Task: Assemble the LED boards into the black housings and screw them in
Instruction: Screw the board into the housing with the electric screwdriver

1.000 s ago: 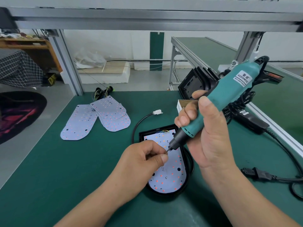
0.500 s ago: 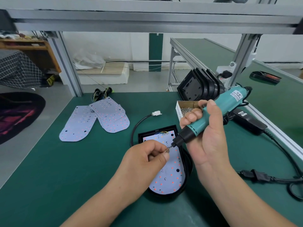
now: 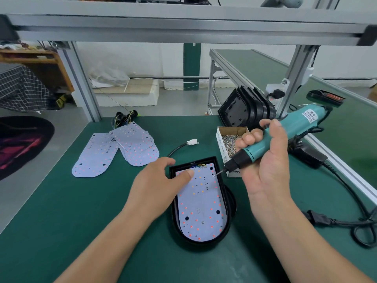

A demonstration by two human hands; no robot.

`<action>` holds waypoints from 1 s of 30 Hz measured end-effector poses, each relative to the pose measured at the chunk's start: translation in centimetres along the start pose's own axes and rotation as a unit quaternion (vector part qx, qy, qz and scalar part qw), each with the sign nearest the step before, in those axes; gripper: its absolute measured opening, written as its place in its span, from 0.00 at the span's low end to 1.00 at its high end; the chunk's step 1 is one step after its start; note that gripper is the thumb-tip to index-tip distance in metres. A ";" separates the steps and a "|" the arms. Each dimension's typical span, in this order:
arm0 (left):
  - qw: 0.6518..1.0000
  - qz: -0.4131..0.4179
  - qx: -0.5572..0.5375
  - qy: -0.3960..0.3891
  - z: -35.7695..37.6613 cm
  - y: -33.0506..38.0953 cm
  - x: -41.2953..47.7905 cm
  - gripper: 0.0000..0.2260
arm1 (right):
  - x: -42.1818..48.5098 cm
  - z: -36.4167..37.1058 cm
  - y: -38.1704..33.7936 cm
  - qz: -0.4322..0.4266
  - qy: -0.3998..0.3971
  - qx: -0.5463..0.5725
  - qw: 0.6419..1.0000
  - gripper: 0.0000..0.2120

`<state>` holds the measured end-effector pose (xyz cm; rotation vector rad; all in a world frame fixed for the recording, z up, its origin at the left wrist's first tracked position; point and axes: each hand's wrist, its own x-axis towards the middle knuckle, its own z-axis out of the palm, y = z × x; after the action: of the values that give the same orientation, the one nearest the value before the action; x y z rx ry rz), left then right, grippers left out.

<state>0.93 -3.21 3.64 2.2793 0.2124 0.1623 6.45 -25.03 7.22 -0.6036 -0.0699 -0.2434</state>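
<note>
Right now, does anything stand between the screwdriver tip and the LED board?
Nothing visible does. The screwdriver has its tip at the upper right corner of the LED board; the left hand touches its upper left, off to the side.

The green bench (image 3: 61,221) carries a fan of loose LED boards (image 3: 114,152) at the far left and a black housing (image 3: 204,241) with a board in it near the middle. A white-plugged cable (image 3: 191,142) lies behind it, an open box of screws (image 3: 221,148) just to its right, stacked housings (image 3: 244,107) beyond, and a power brick (image 3: 308,158) with its cord (image 3: 318,218) at the right
</note>
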 end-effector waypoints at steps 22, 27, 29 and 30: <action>0.996 -0.046 0.060 -0.053 1.4 1.2 0.8 0.21 | 0.8 -0.8 1.3 -0.071 -0.041 -0.168 0.982 0.05; 0.996 -0.043 0.061 -0.050 1.5 1.2 0.8 0.21 | 0.8 -0.7 1.6 -0.074 -0.061 -0.183 0.978 0.03; 0.996 -0.041 0.060 -0.050 1.5 1.2 0.8 0.21 | 0.8 -0.7 1.7 -0.079 -0.072 -0.191 0.976 0.02; 0.996 -0.040 0.058 -0.049 1.5 1.2 0.8 0.21 | 0.7 -0.6 1.7 -0.080 -0.079 -0.198 0.974 0.02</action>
<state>2.07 -4.89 3.59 2.3831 0.2680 -0.0054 7.59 -24.17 5.83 -1.0169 -0.2275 -0.3698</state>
